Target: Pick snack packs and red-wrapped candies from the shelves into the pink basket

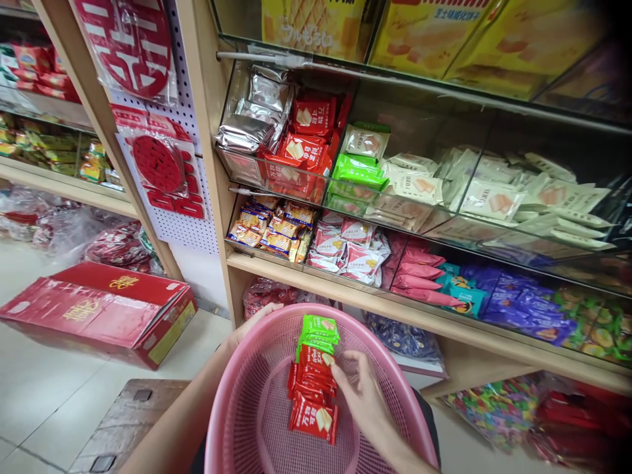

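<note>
A pink mesh basket (390, 368) is at the bottom centre. Inside it lies a row of red snack packets (313, 418), with several green packets (320, 329) at the far end. My left hand (254, 322) holds the basket's far-left rim, its fingers partly hidden behind the rim. Inside the basket, my right hand (360, 388) touches the red packets from the right, thumb and fingers bent and apart, gripping none of them.
Ahead stands a shelf (306, 280) with clear bins of silver, red, green, white and purple packets. A red box (99, 309) lies on the floor at left, near a wooden stool (133, 421). Bagged goods (405, 339) sit under the shelf.
</note>
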A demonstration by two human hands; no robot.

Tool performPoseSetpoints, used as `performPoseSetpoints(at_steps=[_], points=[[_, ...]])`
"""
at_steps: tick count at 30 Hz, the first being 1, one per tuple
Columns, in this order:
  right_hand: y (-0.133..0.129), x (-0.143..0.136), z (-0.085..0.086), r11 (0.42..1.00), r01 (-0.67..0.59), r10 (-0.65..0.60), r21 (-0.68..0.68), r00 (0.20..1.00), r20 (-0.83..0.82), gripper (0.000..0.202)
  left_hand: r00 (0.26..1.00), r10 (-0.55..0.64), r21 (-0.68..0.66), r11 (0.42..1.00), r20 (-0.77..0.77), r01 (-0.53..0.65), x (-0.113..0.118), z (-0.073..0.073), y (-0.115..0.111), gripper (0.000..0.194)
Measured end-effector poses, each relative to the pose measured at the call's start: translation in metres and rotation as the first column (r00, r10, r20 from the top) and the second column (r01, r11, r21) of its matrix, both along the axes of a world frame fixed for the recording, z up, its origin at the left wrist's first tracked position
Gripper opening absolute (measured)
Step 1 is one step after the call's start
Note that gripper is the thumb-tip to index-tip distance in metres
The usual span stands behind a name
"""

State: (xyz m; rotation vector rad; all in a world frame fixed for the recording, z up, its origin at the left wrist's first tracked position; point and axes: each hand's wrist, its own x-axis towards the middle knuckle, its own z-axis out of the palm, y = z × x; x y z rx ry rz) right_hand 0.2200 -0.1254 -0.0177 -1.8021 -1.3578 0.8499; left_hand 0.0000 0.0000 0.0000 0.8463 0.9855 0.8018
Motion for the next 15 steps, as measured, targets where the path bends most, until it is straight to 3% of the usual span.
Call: performPoseSetpoints(at_steps=[2,3,5,7,8,10,11,13,14,15], points=[[-0.004,0.004,-0.006,0.965,0.152,-0.208,-0.214,0.94,-0.27,0.05,1.0,-0.024,-0.025,0.999,-0.012,0.023,-0.002,-0.002,0.006,0.035],[-0.005,0.006,-0.009,0.935,0.162,-0.281,-0.315,0.881,-0.38,0.055,0.999,-0.038,-0.038,0.999,-0.017,0.037,-0.004,-0.001,0.011,0.035],[-0.004,0.009,-0.014,0.894,0.101,-0.353,-0.436,0.756,-0.551,0.059,0.997,-0.075,-0.065,0.995,-0.02,0.074,-0.008,0.005,0.019,0.034],[-0.002,0.01,-0.016,0.889,0.016,-0.35,-0.457,0.668,-0.657,0.057,0.997,-0.036,-0.038,0.999,-0.064,0.033,-0.011,0.02,0.022,0.033],[-0.001,0.01,-0.015,0.894,-0.014,-0.335,-0.447,0.641,-0.69,0.055,0.99,0.056,0.052,0.997,-0.129,-0.05,-0.012,0.03,0.019,0.036],[0.001,0.008,-0.011,0.905,-0.065,-0.3,-0.421,0.603,-0.739,0.051,0.919,0.362,0.242,0.916,-0.155,-0.319,-0.008,0.051,0.004,0.05],[0.002,0.006,-0.008,0.908,-0.098,-0.278,-0.408,0.588,-0.759,0.049,0.922,0.376,0.254,0.904,-0.095,-0.343,-0.004,0.059,-0.009,0.053],[0.002,0.001,0.0,0.914,-0.174,-0.218,-0.366,0.551,-0.806,0.048,0.981,0.192,0.066,0.979,-0.007,-0.191,0.008,0.068,-0.036,0.051],[0.001,-0.001,0.003,0.918,-0.209,-0.184,-0.337,0.528,-0.829,0.048,0.999,0.022,-0.069,0.997,0.039,-0.019,0.014,0.067,-0.049,0.052],[0.001,-0.002,0.006,0.922,-0.236,-0.155,-0.308,0.506,-0.849,0.047,0.998,-0.043,-0.124,0.991,0.039,0.047,0.021,0.063,-0.059,0.052]])
